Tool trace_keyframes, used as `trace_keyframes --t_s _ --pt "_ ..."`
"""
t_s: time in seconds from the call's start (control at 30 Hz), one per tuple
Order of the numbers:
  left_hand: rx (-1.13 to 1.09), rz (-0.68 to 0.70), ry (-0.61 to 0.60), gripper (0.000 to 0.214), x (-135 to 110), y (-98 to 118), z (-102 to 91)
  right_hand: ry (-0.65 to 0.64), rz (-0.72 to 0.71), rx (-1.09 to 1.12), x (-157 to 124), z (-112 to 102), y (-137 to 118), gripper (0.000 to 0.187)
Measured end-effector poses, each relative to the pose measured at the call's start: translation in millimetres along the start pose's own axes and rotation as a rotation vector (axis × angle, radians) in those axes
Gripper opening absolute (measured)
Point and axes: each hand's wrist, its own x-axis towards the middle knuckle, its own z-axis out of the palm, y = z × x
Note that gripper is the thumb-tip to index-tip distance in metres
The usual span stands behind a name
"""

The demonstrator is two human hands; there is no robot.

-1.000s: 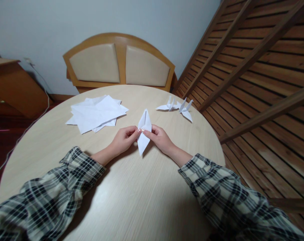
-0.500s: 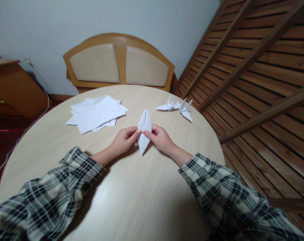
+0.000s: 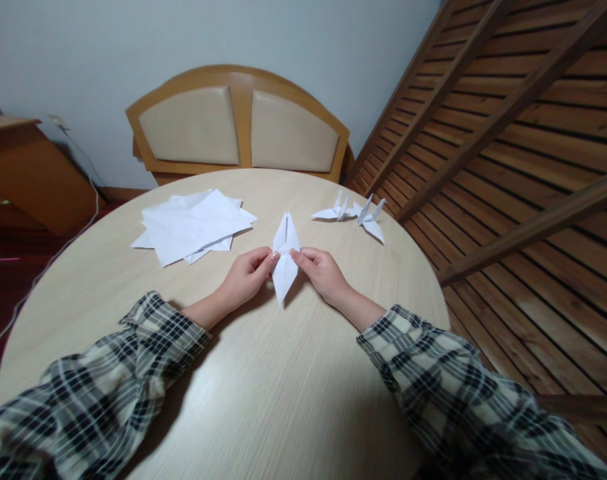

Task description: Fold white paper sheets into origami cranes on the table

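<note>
Between my two hands is a white folded paper (image 3: pixel 285 273), a long diamond with one point toward me and a split point facing away. My left hand (image 3: pixel 250 275) pinches its left edge near the middle, thumb on top. On the opposite edge, my right hand (image 3: pixel 323 272) grips it the same way, the thumb lying on the paper. The fingers underneath are partly hidden. Beyond my right hand stand two finished-looking paper cranes, one crane (image 3: pixel 336 212) on the left and another crane (image 3: pixel 370 219) beside it.
A loose stack of white paper sheets (image 3: pixel 193 223) lies at the back left of the round wooden table (image 3: pixel 263 400). Behind the table rises a padded wooden headboard (image 3: pixel 243 120). A slatted wooden panel (image 3: pixel 513 167) slants along the right; a cable (image 3: pixel 58 257) runs at the left.
The thumbs have moved apart from the paper's middle toward its edges. The paper has shifted slightly left and away from me, still in both hands.
</note>
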Motion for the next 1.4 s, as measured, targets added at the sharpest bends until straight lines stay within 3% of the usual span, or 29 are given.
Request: trace_keyframes --t_s 0.4,0.57,0.9,1.1,1.4 --pt "-0.071 -0.023 -0.015 0.033 0 -3 1.1 0.092 -0.07 -0.166 2 2 4 0.053" --pt "-0.265 -0.067 -0.001 0.019 0 -6 3.0 0.104 -0.087 -0.104 1 0 2 0.048" --pt "-0.365 -0.075 0.076 0.03 2 -6 3.6 0.027 -0.096 0.09 -2 8 5 0.033" --pt "-0.181 0.03 0.077 0.012 1 -3 1.8 0.029 -0.103 0.092 -2 11 6 0.038" --pt "-0.2 0.05 0.03 0.014 2 -8 1.5 -0.05 -0.186 0.089 -5 10 -2 0.031"
